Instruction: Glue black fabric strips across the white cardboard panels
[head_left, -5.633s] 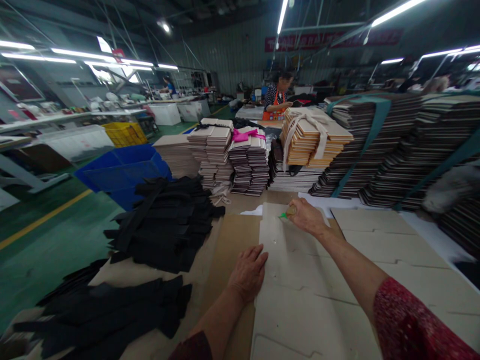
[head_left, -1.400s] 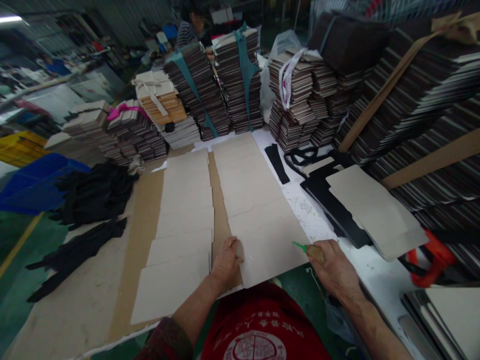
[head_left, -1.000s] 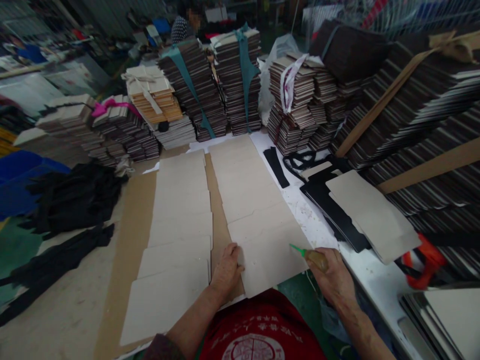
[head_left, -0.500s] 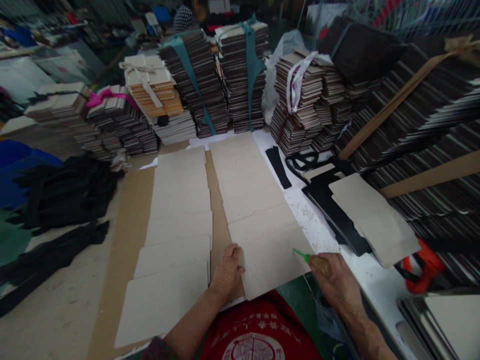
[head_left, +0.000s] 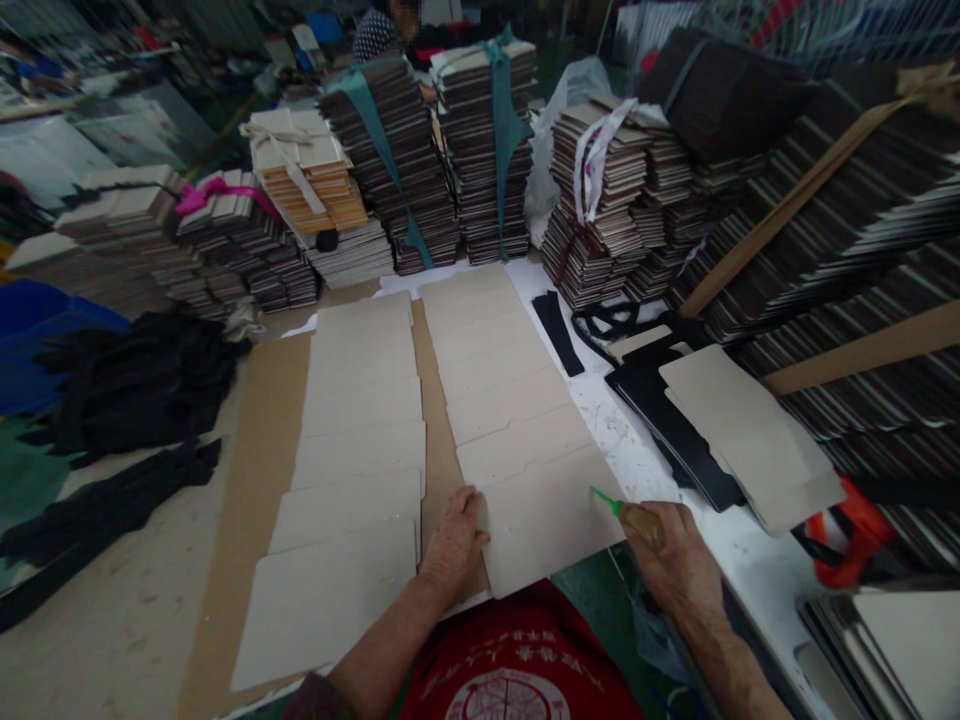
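Observation:
In my right hand (head_left: 679, 560) is an awl (head_left: 641, 525) with a wooden handle and a thin green shaft. Its tip lies over the right part of the nearest beige panel (head_left: 540, 530) in the right-hand row; whether it touches is unclear. My left hand (head_left: 454, 540) rests at that panel's left edge, thumb and fingertips apart against it. Overlapping panels run away from me in this row. To the left lies a second row of overlapping beige panels (head_left: 330, 590), separated by a strip of brown board (head_left: 435, 410).
Tied stacks of panels (head_left: 484, 150) line the table's back, and dark stacks (head_left: 832, 210) rise at the right. Black pieces (head_left: 150, 380) are heaped on the left. Loose beige panels (head_left: 742, 430) lie right, near an orange-red object (head_left: 855, 535). Another person (head_left: 375, 35) is behind the stacks.
My right hand and the awl have shifted slightly right, the green tip moving a little away from me. My left hand stays at the panel's edge.

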